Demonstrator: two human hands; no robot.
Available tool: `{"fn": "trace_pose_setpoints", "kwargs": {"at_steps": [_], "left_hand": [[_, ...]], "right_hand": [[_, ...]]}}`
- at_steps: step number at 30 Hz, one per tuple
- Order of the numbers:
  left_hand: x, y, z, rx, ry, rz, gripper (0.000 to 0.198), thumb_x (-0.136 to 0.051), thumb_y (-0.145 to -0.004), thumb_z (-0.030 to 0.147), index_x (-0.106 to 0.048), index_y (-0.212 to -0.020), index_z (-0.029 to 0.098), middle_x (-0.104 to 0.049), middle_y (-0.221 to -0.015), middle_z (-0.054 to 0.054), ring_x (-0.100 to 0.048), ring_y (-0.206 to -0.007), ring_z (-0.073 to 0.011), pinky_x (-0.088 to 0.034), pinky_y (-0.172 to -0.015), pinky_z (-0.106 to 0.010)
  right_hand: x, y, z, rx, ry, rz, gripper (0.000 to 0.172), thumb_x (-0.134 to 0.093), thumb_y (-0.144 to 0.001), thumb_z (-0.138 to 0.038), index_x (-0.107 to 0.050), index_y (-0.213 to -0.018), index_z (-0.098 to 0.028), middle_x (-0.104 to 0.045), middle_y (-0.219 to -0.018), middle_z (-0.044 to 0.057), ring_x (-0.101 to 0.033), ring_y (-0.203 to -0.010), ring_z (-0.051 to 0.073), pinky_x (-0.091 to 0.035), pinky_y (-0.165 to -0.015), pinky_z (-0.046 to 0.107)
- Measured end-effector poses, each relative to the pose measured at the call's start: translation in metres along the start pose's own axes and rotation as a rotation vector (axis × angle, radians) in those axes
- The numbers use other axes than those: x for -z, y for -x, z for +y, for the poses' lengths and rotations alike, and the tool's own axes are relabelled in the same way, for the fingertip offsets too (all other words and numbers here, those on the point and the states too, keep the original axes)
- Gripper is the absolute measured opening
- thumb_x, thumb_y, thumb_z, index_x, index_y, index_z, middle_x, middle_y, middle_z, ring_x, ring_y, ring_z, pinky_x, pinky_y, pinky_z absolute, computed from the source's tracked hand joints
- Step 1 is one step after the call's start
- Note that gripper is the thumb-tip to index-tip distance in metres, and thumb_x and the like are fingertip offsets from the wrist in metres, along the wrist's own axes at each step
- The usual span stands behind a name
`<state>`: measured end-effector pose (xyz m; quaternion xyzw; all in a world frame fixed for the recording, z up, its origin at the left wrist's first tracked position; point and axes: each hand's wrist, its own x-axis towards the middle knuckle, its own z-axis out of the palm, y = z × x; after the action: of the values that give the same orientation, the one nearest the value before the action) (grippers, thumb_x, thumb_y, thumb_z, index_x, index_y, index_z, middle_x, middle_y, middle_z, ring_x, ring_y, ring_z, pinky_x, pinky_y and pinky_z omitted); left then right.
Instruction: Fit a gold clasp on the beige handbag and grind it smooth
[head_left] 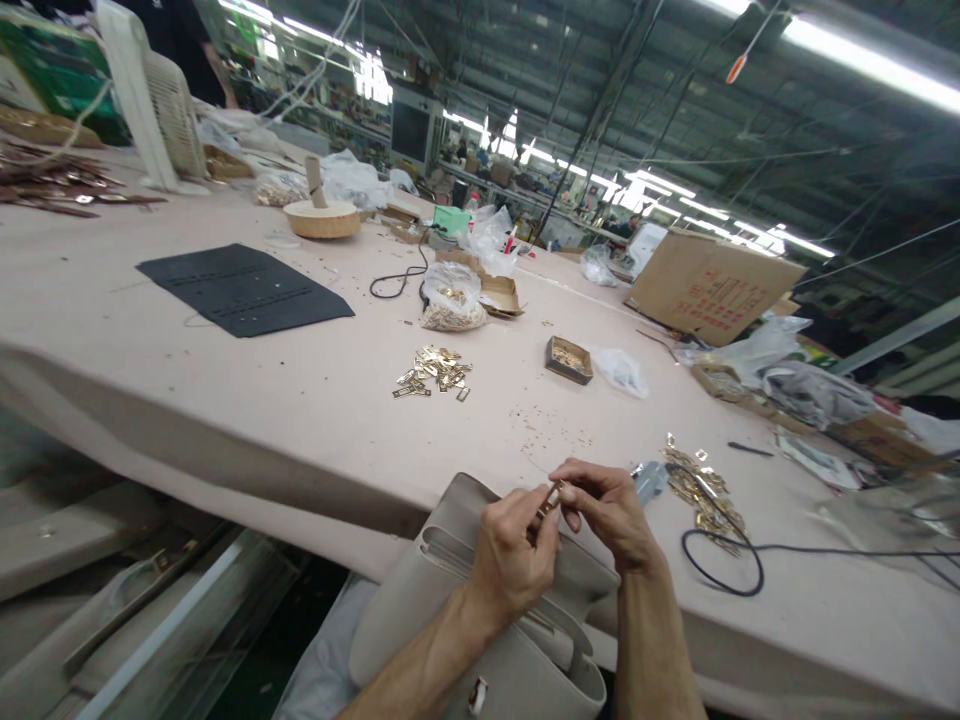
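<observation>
A beige handbag point(420, 600) rests in my lap against the table edge, with a small metal clasp point(477, 696) low on its front. Above it my left hand point(517, 548) is closed, pinching a small gold-toned metal fitting point(553, 497). My right hand point(611, 512) meets it there, thumb and fingertips pressed together at the fitting; whatever tiny piece they hold is hidden. Just right of my right hand lies a grey tool point(649, 482), partly covered. Gold metal plates point(705, 492) are heaped beyond it, and another pile of gold frames point(435, 372) lies farther back.
A small box of tiny parts point(568, 360) stands mid-table near scattered bits. A bag of fittings point(453, 298), a black sheet point(247, 288), a round wooden base point(322, 218) and a fan point(154, 110) are behind. A black cable point(757, 575) loops at right, below a cardboard box point(712, 285).
</observation>
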<state>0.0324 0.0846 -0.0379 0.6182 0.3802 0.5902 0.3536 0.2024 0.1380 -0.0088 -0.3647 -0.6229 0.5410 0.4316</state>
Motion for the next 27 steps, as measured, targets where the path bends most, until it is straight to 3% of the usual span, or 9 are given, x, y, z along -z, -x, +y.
{"fn": "trace_pose_setpoints", "kwargs": {"at_steps": [7,17,27], "left_hand": [[0.001,-0.002,0.0,-0.04,-0.02,0.002,0.022,-0.055,-0.095,0.015,-0.068,-0.111,0.017,-0.069,-0.083,-0.007,-0.065,-0.061,-0.0148,-0.053,-0.058,-0.024],[0.003,-0.004,0.0,0.051,0.002,-0.04,0.016,-0.051,-0.097,0.018,-0.067,-0.099,0.018,-0.071,-0.083,-0.008,-0.067,-0.068,-0.0179,-0.054,-0.063,-0.027],[-0.003,-0.003,-0.005,-0.023,-0.085,0.015,0.024,-0.051,-0.096,0.015,-0.067,-0.113,0.011,-0.065,-0.083,-0.01,-0.064,-0.066,-0.0173,-0.052,-0.06,-0.027]], "right_hand": [[0.006,-0.006,0.007,-0.005,-0.083,-0.067,0.02,-0.078,-0.082,-0.021,-0.077,-0.101,-0.018,-0.062,-0.076,0.002,-0.055,-0.047,0.008,-0.039,-0.043,0.021],[0.005,-0.014,0.014,0.014,-0.155,-0.079,0.019,-0.079,-0.082,-0.023,-0.078,-0.1,-0.019,-0.06,-0.073,0.001,-0.053,-0.044,0.007,-0.035,-0.041,0.019],[0.008,-0.017,0.017,-0.021,-0.173,-0.087,0.021,-0.082,-0.078,-0.027,-0.078,-0.096,-0.017,-0.061,-0.075,0.002,-0.05,-0.041,0.006,-0.031,-0.036,0.018]]}}
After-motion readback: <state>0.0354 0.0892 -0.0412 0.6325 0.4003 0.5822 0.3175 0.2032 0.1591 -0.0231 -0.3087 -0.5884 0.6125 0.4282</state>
